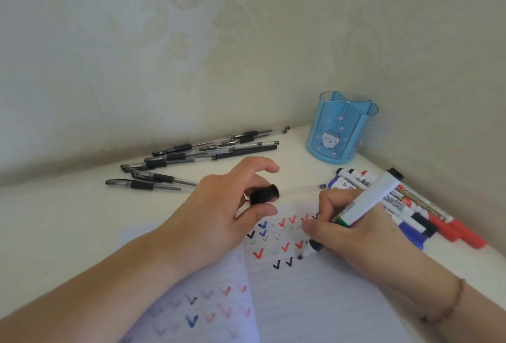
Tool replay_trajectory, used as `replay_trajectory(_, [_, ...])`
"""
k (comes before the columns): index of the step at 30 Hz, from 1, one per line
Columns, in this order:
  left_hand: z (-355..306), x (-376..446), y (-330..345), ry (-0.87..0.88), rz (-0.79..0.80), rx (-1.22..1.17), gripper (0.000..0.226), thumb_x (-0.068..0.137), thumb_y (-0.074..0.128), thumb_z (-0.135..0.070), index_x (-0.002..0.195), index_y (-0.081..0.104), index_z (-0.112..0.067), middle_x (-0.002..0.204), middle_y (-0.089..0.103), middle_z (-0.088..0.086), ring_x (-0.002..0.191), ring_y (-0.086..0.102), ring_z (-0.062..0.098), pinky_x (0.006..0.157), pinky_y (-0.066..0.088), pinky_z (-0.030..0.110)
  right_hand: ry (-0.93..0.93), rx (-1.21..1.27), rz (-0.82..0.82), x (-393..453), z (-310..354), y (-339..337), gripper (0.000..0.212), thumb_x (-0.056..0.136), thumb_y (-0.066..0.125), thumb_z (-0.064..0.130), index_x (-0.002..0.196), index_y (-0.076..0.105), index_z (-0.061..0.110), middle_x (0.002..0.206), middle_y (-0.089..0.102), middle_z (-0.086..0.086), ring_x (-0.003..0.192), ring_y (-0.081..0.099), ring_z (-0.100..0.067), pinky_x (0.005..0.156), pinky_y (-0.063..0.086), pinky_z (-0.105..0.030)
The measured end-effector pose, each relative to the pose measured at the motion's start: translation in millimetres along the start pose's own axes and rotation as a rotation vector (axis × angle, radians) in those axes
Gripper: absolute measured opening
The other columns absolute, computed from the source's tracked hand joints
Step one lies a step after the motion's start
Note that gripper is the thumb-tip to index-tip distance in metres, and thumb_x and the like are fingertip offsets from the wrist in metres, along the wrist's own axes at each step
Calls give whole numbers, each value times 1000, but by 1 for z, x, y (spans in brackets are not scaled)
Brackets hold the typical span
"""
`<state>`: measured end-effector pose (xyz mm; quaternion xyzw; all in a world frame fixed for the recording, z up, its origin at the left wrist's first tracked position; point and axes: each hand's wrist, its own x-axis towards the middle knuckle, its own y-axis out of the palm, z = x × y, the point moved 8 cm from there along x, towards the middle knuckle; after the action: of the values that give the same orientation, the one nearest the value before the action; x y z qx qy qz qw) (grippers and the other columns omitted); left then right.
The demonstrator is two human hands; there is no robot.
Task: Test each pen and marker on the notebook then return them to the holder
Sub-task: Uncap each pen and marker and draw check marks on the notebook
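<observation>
Black round cap point(265, 194) is pinched in your left hand point(219, 211); your right hand point(347, 222) grips one white-barrelled marker point(364, 200), tip on the lined paper notebook point(315, 288).

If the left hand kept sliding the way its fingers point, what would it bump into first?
Probably the right hand. The left hand, pinching a black cap, points right across the notebook, and the right hand holding the marker sits close in that line. Depth is hard to judge.

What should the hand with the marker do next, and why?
Probably draw the next black tick. The right hand holds the uncapped marker with its tip at the notebook, beside two black ticks. The left hand holds the cap, so capping likely follows.
</observation>
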<state>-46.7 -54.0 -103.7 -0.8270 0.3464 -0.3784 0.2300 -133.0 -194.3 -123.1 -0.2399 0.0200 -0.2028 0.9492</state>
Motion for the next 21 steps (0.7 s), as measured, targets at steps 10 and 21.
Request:
replay_trajectory(10, [6, 1, -5, -44, -70, -12, 30, 79, 78, -28, 95, 53, -32, 89, 63, -37, 54, 50, 24, 55, 44, 18, -16, -74, 42, 2, -1, 3, 32, 74, 69, 8, 47, 52, 14, 54, 67, -6, 53, 51, -33, 54, 43, -40])
replay_trajectory(21, [1, 1, -2, 69, -42, 112, 16, 87, 66, -35, 101, 60, -30, 82, 59, -25, 77, 52, -7, 70, 37, 5, -130, 322, -9, 4, 7, -11, 32, 69, 84, 26, 60, 57, 12, 46, 54, 1, 43, 36, -19, 44, 28, -25])
